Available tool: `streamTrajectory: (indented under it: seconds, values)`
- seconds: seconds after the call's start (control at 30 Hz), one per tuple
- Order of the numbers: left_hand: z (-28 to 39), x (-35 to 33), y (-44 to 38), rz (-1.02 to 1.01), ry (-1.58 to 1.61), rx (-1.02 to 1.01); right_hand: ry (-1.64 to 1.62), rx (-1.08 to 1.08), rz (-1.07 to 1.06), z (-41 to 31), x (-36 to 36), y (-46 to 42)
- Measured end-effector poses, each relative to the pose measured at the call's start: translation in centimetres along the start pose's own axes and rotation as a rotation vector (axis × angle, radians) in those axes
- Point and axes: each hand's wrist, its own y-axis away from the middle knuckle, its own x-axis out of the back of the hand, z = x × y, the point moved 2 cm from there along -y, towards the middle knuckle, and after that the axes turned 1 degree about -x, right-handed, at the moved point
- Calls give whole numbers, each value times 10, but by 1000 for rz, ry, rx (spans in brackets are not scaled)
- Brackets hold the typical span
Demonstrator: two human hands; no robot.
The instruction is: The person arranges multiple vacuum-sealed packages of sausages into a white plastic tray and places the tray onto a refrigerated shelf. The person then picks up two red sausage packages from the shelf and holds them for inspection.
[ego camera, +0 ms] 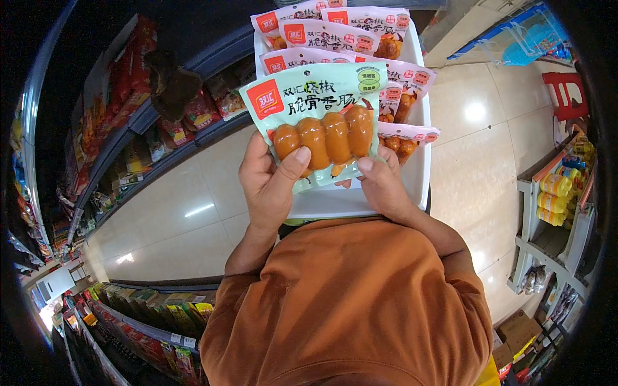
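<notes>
A pale green sealed pack of brown sausages is held up flat, its printed face toward me. My left hand grips its lower left corner, the thumb lying across the front. At the lower right, my right hand pinches the edge between thumb and fingers. Behind and below the pack is a white plastic tray. Several pink sausage packs lie overlapping in its far part, and another pink pack pokes out at the right rim. The green pack hides part of the tray.
Shelves of packaged goods run along the left, with another shelf row at the lower left. On the right, a rack holds yellow bottles near a red plastic stool. Cardboard boxes sit at lower right. Glossy floor tiles lie between.
</notes>
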Motion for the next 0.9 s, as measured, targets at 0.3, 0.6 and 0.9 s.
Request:
streamTrajectory:
  seconds: [0.3,0.6,0.9]
  values:
    - [2,3,2,-17,33,-11,45,56,-62,1,2,1]
    - [4,2,4,9,15,12,98,161,-68,1,3,1]
    - [3,4,4,9,1,25,82,139,-52,2,4,0]
